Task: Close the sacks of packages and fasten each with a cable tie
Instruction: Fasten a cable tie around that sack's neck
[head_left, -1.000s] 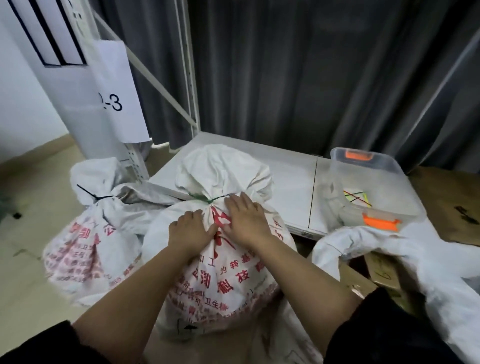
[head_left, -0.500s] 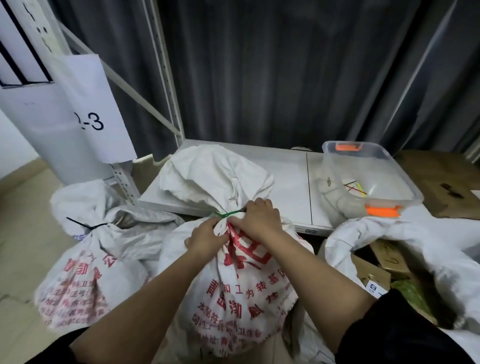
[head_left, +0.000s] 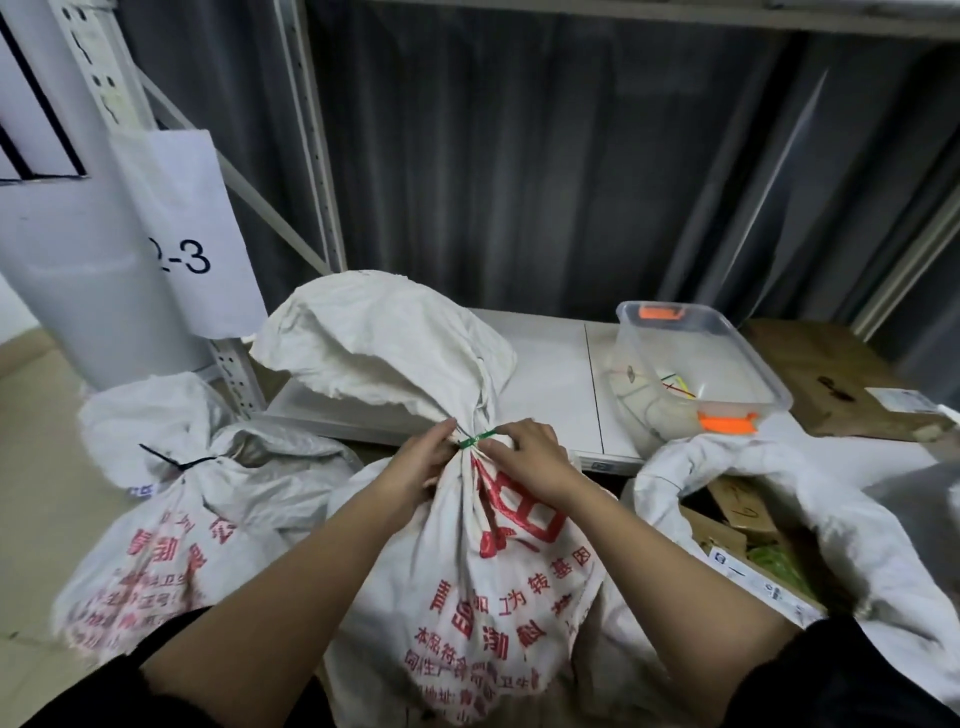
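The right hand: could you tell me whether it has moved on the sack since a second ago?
Yes. The right hand has climbed from the printed belly of the middle sack to its gathered neck, and now grips the sack beside the green cable tie.

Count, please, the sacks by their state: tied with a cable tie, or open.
Tied sacks: 2, the middle sack with a green tie and the left sack with a black tie.
Open sacks: 1, the right sack.
Total: 3 sacks.

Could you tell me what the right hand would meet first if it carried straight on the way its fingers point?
Probably the green cable tie on the middle sack; the right hand points left at it.
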